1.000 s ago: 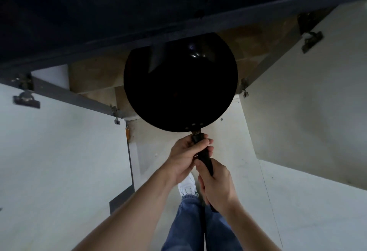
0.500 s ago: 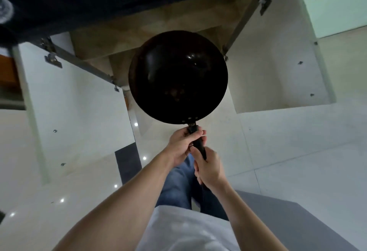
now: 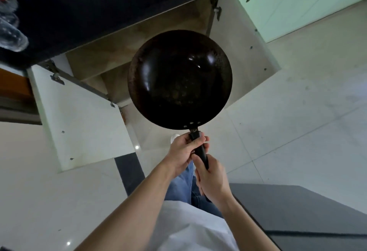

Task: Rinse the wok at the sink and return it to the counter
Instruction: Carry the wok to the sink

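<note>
Both my hands are wrapped around the wok's handle (image 3: 200,150), one ahead of the other. My left hand (image 3: 183,154) takes the front of the handle, just behind the rivets, fingers curled tight over the top. My right hand (image 3: 211,179) grips further back, fist closed around the handle's rear end, which it hides.

From the head camera, the wok (image 3: 179,79) hangs in the air, held out in front of me above the floor (image 3: 297,111), its round dark bowl facing up toward the camera. Small bright glints sit on its inner wall, and there may be some pale residue near the bottom, though the dark surface makes that hard to judge.

Behind the wok, a cabinet (image 3: 111,52) under the dark counter (image 3: 89,8) stands open, its two white doors swung wide: the left door (image 3: 83,123) to the wok's left, the right door (image 3: 244,52) behind its right rim. Clear bottles (image 3: 12,34) lie at the far left edge, on or beside the counter. Below my arms show blue jeans (image 3: 178,187), a white shirt (image 3: 188,229), and a white shoe tip (image 3: 174,137) just beside my left hand.
</note>
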Action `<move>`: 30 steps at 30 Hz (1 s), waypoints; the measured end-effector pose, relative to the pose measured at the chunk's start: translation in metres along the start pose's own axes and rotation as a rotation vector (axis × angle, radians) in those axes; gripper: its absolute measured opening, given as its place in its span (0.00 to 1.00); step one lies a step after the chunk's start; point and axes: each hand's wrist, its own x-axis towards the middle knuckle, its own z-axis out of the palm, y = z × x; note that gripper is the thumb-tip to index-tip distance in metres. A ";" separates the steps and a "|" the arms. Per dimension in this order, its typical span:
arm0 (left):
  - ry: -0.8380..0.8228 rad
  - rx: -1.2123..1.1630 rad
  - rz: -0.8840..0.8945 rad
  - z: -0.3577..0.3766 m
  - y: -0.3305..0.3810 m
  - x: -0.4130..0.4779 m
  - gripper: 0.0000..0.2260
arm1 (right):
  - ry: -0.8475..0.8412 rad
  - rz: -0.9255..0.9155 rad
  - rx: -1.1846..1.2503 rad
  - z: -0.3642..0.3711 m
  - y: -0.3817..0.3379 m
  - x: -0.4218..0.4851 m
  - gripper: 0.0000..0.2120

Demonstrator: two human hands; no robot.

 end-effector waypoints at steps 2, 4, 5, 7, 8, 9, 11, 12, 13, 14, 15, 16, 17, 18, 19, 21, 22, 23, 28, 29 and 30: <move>-0.022 0.027 0.008 0.007 0.002 -0.013 0.05 | 0.019 -0.014 0.038 -0.003 -0.005 -0.013 0.14; -0.042 0.059 0.029 0.017 0.008 -0.023 0.05 | 0.032 -0.031 0.068 -0.009 -0.014 -0.023 0.14; -0.044 0.075 0.041 0.021 0.012 -0.028 0.04 | 0.044 -0.041 0.070 -0.012 -0.019 -0.027 0.14; -0.051 0.088 0.069 0.032 0.022 -0.036 0.03 | 0.068 -0.069 0.054 -0.019 -0.031 -0.034 0.15; -0.061 0.092 0.083 0.037 0.028 -0.041 0.02 | 0.080 -0.084 0.055 -0.022 -0.038 -0.036 0.15; -0.070 0.099 0.097 0.042 0.035 -0.044 0.02 | 0.089 -0.101 0.065 -0.026 -0.047 -0.039 0.14; -0.089 0.120 0.124 0.052 0.051 -0.053 0.02 | 0.107 -0.134 0.093 -0.030 -0.066 -0.045 0.14; -0.098 0.135 0.133 0.057 0.060 -0.057 0.04 | 0.119 -0.149 0.105 -0.031 -0.075 -0.047 0.15; -0.103 0.150 0.141 0.061 0.068 -0.059 0.05 | 0.132 -0.160 0.119 -0.032 -0.084 -0.048 0.15; -0.109 0.160 0.149 0.066 0.078 -0.062 0.06 | 0.146 -0.170 0.142 -0.033 -0.093 -0.048 0.15; -0.117 0.168 0.152 0.070 0.087 -0.063 0.09 | 0.156 -0.176 0.168 -0.033 -0.103 -0.047 0.15; -0.127 0.174 0.149 0.074 0.096 -0.063 0.11 | 0.167 -0.180 0.189 -0.035 -0.112 -0.046 0.16; -0.139 0.181 0.146 0.079 0.106 -0.062 0.12 | 0.180 -0.183 0.202 -0.036 -0.122 -0.044 0.16; -0.153 0.188 0.141 0.084 0.116 -0.061 0.12 | 0.197 -0.185 0.212 -0.038 -0.132 -0.042 0.16; -0.170 0.198 0.134 0.090 0.127 -0.058 0.11 | 0.216 -0.185 0.229 -0.040 -0.143 -0.040 0.16; -0.218 0.222 0.122 0.101 0.147 -0.052 0.07 | 0.257 -0.189 0.265 -0.046 -0.162 -0.035 0.16; -0.245 0.239 0.120 0.106 0.156 -0.049 0.04 | 0.278 -0.190 0.276 -0.048 -0.171 -0.032 0.16; -0.269 0.258 0.117 0.112 0.165 -0.044 0.03 | 0.301 -0.187 0.296 -0.050 -0.179 -0.028 0.16; -0.394 0.348 0.066 0.137 0.197 -0.014 0.02 | 0.447 -0.164 0.413 -0.059 -0.209 -0.006 0.16; -0.422 0.374 0.051 0.143 0.201 -0.007 0.02 | 0.481 -0.148 0.446 -0.060 -0.213 -0.003 0.15; -0.449 0.400 0.035 0.149 0.203 -0.002 0.03 | 0.511 -0.130 0.475 -0.062 -0.216 0.000 0.15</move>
